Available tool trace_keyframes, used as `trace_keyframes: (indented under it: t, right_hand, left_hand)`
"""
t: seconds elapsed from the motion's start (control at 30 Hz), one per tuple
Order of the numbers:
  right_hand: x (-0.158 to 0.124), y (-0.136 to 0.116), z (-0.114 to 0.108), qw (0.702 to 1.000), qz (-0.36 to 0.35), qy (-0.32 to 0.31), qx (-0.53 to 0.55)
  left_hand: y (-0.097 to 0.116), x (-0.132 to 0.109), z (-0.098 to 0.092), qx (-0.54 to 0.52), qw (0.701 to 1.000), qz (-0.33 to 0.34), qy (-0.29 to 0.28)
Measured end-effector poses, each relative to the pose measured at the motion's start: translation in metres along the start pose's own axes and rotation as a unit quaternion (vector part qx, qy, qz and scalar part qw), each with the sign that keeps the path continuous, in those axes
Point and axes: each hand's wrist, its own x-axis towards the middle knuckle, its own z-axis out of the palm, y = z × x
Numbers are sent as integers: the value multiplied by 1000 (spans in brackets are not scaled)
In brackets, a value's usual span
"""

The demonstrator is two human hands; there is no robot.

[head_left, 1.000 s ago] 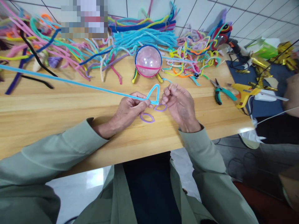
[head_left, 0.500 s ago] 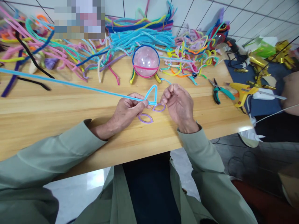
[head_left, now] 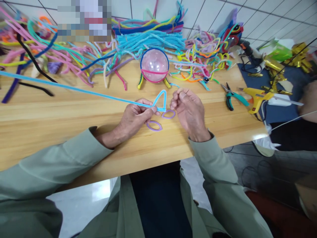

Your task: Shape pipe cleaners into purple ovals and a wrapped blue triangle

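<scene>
My left hand (head_left: pixel 138 115) pinches a light blue pipe cleaner (head_left: pixel 99 94) between thumb and fingers. Its long straight end runs off to the left edge, while the short end is bent into a narrow triangular loop above my fingertips. To the right of that loop, my right hand (head_left: pixel 189 110) is raised with its fingers curled in and the thumb against them. A bit of blue strand (head_left: pixel 175 85) shows by its fingertips; whether they hold it I cannot tell. Two purple leaf-shaped loops, a lower one (head_left: pixel 154 126) and an upper one (head_left: pixel 168 114), lie between my hands.
Behind my hands stands a clear ball (head_left: pixel 155 64) with blue and pink bands on yellow-green feet. A blue pipe cleaner bundle (head_left: pixel 151 41) and loose coloured ones lie along the back. Pliers (head_left: pixel 232 97) and a yellow glue gun (head_left: pixel 257 97) rest at right.
My right hand has shifted very slightly and its thumb has turned in over the curled fingers. My left hand and the bent blue pipe cleaner have stayed put.
</scene>
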Motion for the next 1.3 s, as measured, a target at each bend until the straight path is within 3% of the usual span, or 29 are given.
trace_keyframes:
  t: [0.13,0.47,0.6,0.87,1.3]
  right_hand:
    - [-1,-1,-1,999,11,26,-46]
    - [-3,0,-2,998,-7,24,-59]
    - [-8,2,-1,990,-31,36,-129]
    - [-15,2,7,978,56,-62,-190]
    - [-16,14,5,969,16,-78,-233]
  left_hand:
    - [1,1,0,3,1000,6,1]
    - [6,-1,1,34,999,20,1]
    - [6,-2,4,18,1000,20,7]
    - [3,-4,4,4,1000,19,-4]
    - [2,-4,2,8,1000,26,-6]
